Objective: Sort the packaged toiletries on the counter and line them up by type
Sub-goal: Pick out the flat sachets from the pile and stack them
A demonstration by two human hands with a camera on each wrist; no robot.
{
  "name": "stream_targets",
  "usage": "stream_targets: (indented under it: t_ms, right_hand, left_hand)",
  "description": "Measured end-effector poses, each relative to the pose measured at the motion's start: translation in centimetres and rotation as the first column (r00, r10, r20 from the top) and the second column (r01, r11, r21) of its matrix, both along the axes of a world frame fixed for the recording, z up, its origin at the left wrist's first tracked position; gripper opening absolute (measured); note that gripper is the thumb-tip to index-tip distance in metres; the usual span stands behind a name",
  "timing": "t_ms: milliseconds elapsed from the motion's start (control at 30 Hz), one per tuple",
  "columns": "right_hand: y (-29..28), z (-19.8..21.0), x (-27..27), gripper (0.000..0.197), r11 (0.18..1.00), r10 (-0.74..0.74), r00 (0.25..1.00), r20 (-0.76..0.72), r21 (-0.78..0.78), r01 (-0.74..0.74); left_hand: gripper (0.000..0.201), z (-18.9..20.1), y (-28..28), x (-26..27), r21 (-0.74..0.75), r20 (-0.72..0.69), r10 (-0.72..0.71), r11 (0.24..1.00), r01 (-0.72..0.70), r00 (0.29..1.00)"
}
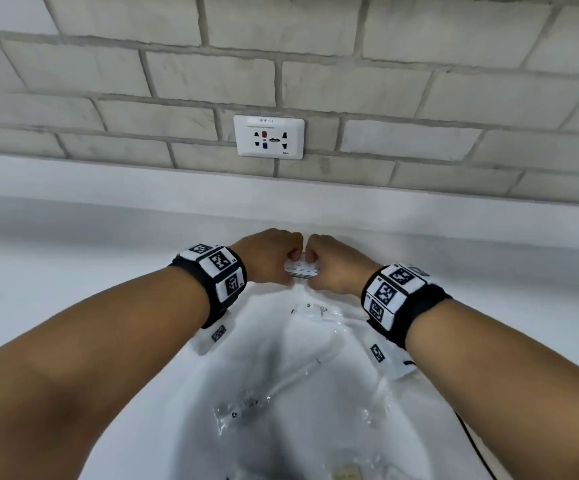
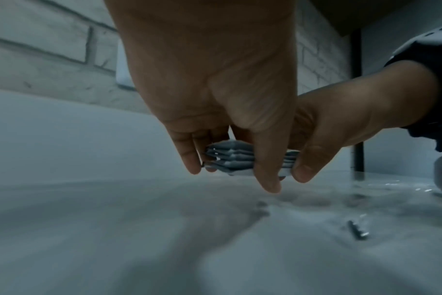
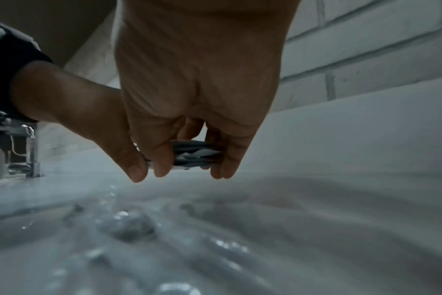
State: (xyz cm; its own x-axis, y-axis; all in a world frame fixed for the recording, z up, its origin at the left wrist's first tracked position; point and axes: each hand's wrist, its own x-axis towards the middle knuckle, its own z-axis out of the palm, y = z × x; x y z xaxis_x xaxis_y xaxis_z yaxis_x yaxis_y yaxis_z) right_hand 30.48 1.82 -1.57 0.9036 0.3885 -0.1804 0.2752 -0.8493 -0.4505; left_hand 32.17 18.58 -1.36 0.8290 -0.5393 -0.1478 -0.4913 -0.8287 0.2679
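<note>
Holding small stack of flat white sachets [image 2: 230, 157] | left hand [image 1: 269, 256] grip pinches one end | right hand [image 1: 336, 268] grip pinches other | just above white tabletop [image 1: 73, 271]

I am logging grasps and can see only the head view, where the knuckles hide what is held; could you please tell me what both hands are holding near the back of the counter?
Observer: A small stack of flat grey-white sachets; the left wrist view shows several layers.
Operator: Thank you. How does the left hand grip it?
Observer: The left hand pinches one end, with its fingers behind and its thumb in front.
Operator: And the right hand?
Observer: The right hand pinches the other end the same way.
Operator: Is the stack resting on the white counter?
Observer: No, it sits just above the white counter; only the fingertips reach lower.
</note>
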Motion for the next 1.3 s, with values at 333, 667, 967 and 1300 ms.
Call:
stream_targets:
  t_ms: [333, 667, 967, 1300]
  right_hand:
    - [0.6, -1.8, 2.9, 0.043, 0.989, 0.026, 1.000, 0.001, -0.147, -0.025]
    - [0.5, -1.4, 4.2, 0.043, 0.959, -0.014, 0.999, 0.048, -0.284, 0.027]
    - [0.5, -1.4, 9.1, 0.049, 0.925, -0.120, 0.986, 0.113, -0.348, 0.152]
    - [0.4, -2.0, 10.4, 0.020, 0.921, -0.087, 0.976, 0.200, -0.357, 0.155]
  left_hand:
    - [0.044, -2.8, 1.4, 3.2, -0.003, -0.062, 0.040, 0.999, -0.040, 0.997]
    - [0.042, -2.8, 1.2, 3.6, -0.007, 0.070, 0.131, 0.991, -0.131, 0.989]
    - [0.043, -2.5, 0.6, 6.1, -0.082, 0.109, 0.319, 0.947, -0.311, 0.941]
    - [0.026, -2.7, 0.9, 7.7, -0.176, 0.094, 0.316, 0.939, -0.297, 0.944]
